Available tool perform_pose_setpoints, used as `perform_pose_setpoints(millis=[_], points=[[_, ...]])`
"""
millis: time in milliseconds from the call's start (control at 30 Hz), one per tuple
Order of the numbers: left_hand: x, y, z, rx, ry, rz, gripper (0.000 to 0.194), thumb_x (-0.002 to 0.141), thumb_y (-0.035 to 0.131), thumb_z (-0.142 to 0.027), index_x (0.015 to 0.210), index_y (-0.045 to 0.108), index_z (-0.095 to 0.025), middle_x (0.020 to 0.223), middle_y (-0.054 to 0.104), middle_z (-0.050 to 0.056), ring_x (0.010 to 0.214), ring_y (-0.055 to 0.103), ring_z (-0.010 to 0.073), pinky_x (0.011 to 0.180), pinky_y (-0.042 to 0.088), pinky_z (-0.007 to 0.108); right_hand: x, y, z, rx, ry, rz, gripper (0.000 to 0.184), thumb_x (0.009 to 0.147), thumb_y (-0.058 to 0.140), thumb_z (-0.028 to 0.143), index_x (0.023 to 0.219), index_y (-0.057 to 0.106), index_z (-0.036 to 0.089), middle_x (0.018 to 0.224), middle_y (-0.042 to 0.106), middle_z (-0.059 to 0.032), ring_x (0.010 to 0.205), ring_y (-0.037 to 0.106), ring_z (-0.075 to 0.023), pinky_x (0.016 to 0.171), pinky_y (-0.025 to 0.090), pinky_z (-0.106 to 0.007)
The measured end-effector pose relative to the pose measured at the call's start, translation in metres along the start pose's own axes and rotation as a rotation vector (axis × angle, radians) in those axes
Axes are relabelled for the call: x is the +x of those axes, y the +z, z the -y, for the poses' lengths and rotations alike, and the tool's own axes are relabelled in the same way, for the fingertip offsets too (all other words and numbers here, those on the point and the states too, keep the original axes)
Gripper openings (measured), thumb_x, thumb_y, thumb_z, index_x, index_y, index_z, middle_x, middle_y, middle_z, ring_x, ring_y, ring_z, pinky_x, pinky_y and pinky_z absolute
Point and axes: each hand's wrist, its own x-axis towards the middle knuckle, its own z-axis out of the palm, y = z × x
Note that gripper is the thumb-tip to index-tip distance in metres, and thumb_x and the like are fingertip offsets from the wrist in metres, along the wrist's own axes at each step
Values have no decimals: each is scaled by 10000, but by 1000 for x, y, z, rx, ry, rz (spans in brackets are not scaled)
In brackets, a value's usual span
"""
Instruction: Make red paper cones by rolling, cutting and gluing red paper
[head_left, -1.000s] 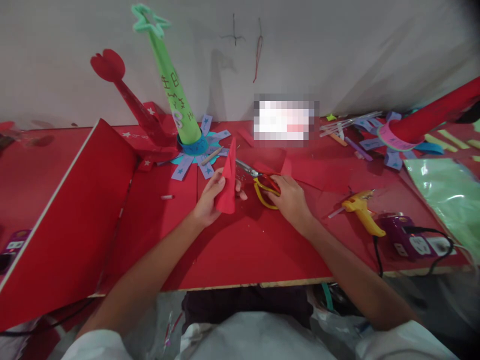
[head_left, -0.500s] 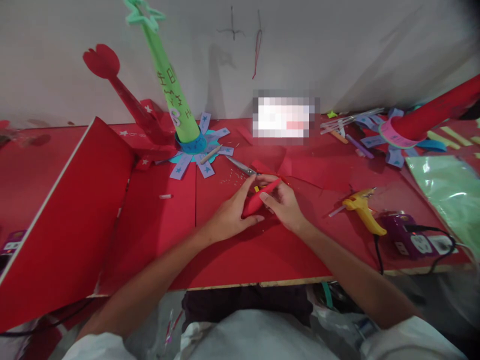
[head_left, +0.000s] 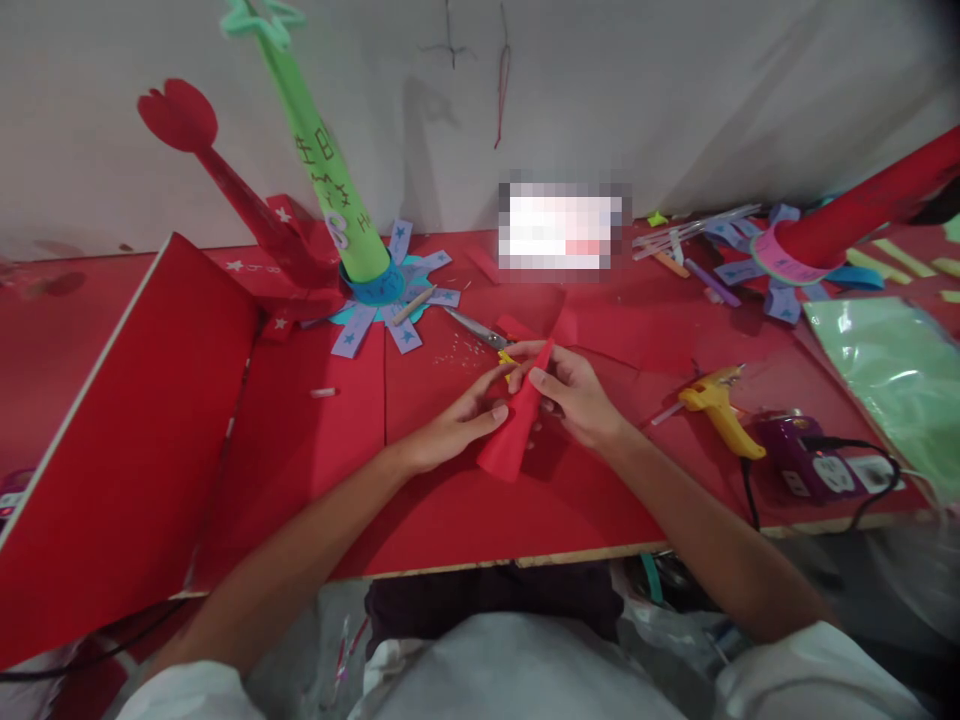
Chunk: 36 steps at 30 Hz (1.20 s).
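Between my hands is a red paper cone (head_left: 508, 442), its narrow tip up and away from me and its wide end down toward me. My right hand (head_left: 581, 398) pinches it near the tip, thumb on the front. At its left side my left hand (head_left: 461, 425) has the thumb against the cone and the other fingers partly behind it. Just beyond my fingers lie scissors (head_left: 480, 330), blades pointing left. A bit of something yellow (head_left: 508, 365) shows behind my fingers, partly hidden.
A yellow glue gun (head_left: 716, 408) lies right, beside a purple power socket (head_left: 814, 460). At the back left stand a green cone (head_left: 341, 205) and a red paper flower (head_left: 180, 115). An upright red board (head_left: 142, 420) is at left. Another red cone (head_left: 862, 215) leans at right.
The red cone has turned more upright, its wide end swinging down toward me and into fuller view. My left hand has loosened around it and shifted left. The view has moved slightly.
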Motion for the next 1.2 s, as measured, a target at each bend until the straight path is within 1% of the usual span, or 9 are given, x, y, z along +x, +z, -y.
perform_pose_setpoints(millis=[167,233,367,567,700,800,933,1033,1200], points=[[1,4,1,-69,-43,-36,819,929,843,-380,1639,437,-339,1303,765,144,1094,806,287,1044,619,500,-2,6,-3,10,47,35,608,855,823,631,1315,659,268,1072,751,-38,557,532,-91,440,385,-232],[2,3,1,-72,-23,-120,835,871,900,-375,1599,495,-320,1296,770,136,1103,797,282,1054,607,476,-1,7,-6,-11,4,-9,618,872,788,675,1335,630,297,1189,724,-61,652,598,-123,504,459,-255],[6,-3,-4,-52,129,-348,653,788,960,-381,1370,680,-282,1347,749,101,1131,761,238,960,616,333,-2,6,-12,-207,-130,-88,653,891,711,770,1349,596,319,1229,673,-81,787,619,-168,657,543,-308],[10,-15,-7,-91,253,-592,512,737,987,-401,1120,696,-228,1181,762,37,993,752,177,854,623,282,-8,10,-17,-458,-176,-32,720,901,753,675,1478,541,301,1333,655,-142,1150,681,-299,877,599,-408],[11,-16,-1,-81,245,-609,502,739,985,-433,1085,691,-218,1138,746,22,954,742,154,851,620,286,-10,14,-16,-471,-157,-24,556,952,740,516,1432,578,285,1269,698,-122,1119,719,-287,877,612,-406],[11,-16,3,-64,231,-613,502,757,961,-497,1072,698,-207,1157,759,55,991,747,190,847,615,308,-8,14,-14,-450,-154,-19,450,973,712,465,1371,615,279,1238,722,-105,1104,726,-272,889,615,-404],[11,-16,2,-18,231,-569,494,798,919,-549,1094,719,-208,1184,767,78,1026,746,219,864,601,332,-5,11,-14,-376,-149,-42,393,968,717,505,1288,660,284,1209,735,-89,1113,716,-275,906,615,-413],[11,-16,0,-4,258,-549,503,781,944,-511,1129,734,-215,1229,763,80,1067,734,217,874,586,312,-3,9,-16,-326,-124,-46,407,958,727,559,1261,672,294,1188,736,-77,1078,716,-269,863,617,-395],[11,-17,-1,-25,279,-539,462,782,954,-467,1108,739,-221,1187,769,56,1058,737,193,963,583,321,-3,9,-19,-327,-125,14,432,981,696,594,1277,643,283,1251,739,-88,1129,722,-273,937,605,-420]])
